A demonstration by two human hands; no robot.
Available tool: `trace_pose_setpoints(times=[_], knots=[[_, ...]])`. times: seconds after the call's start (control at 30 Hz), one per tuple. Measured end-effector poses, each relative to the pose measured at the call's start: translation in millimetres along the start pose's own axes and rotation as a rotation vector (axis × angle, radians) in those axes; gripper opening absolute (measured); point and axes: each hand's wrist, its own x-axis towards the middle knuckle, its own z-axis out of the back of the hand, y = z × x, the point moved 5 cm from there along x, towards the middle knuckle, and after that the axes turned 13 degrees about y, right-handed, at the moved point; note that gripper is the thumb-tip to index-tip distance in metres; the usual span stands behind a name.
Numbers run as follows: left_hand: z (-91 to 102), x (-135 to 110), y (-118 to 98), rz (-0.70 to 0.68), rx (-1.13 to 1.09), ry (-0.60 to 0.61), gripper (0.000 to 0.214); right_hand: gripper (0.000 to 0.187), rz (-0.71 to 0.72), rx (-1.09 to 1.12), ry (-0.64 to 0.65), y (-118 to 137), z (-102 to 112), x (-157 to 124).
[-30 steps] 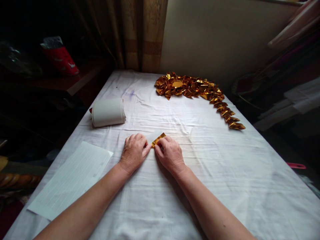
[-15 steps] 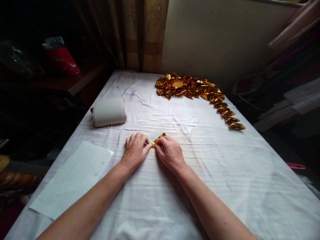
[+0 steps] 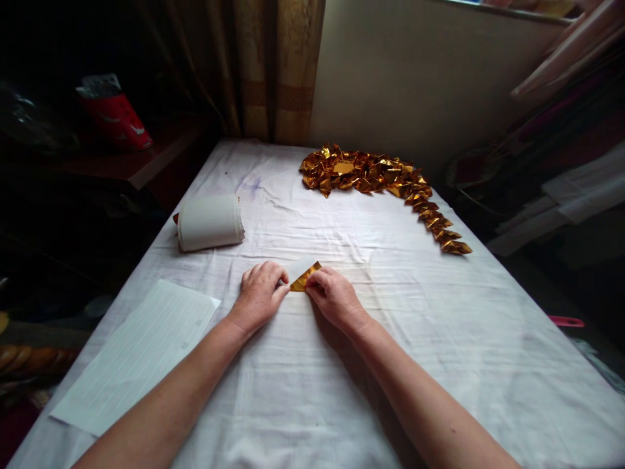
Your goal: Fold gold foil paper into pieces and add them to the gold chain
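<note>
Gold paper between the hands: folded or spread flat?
Folded: the gold paper shows white backing beside gold, left hand and right hand pinching it.

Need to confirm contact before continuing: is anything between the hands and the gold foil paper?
Nothing visible. The left hand and right hand both grip the gold foil paper at its ends on the white cloth. The white roll, lined sheet and pile of folded gold pieces lie well apart.

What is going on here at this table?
A person pinches a small gold foil paper between the left hand and the right hand, on the white cloth-covered table. A pile of folded gold foil pieces lies at the far side. A white paper roll and a lined white sheet lie to the left.
</note>
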Motion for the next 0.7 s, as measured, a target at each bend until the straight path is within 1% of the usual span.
trace_pose_setpoints(times=[0.17,0.27,0.37,0.47,0.57,0.63,0.7], knots=[[2.2,0,2,-0.007,0.007,0.033,0.007,0.011,0.016,0.019,0.006,-1,-1,0],[2.9,0,-3,0.024,0.021,0.034,0.010,0.011,0.017,0.017,-0.011,-1,-1,0],[3.4,-1,-12,0.081,0.068,-0.008,0.004,0.010,0.008,0.007,-0.024,-1,-1,0],[3.3,0,-20,0.095,0.128,-0.059,0.017,0.009,0.010,0.004,-0.029,-1,0,0],[1.5,1,-18,0.102,0.134,-0.053,0.014,0.010,0.049,0.015,-0.060,0,0,-2],[0.5,1,-13,0.095,0.102,-0.031,0.009,0.010,0.100,0.039,-0.105,0,-1,-5],[0.3,0,-9,0.068,0.068,-0.017,0.009,0.011,0.157,0.075,-0.162,-1,-1,-9]])
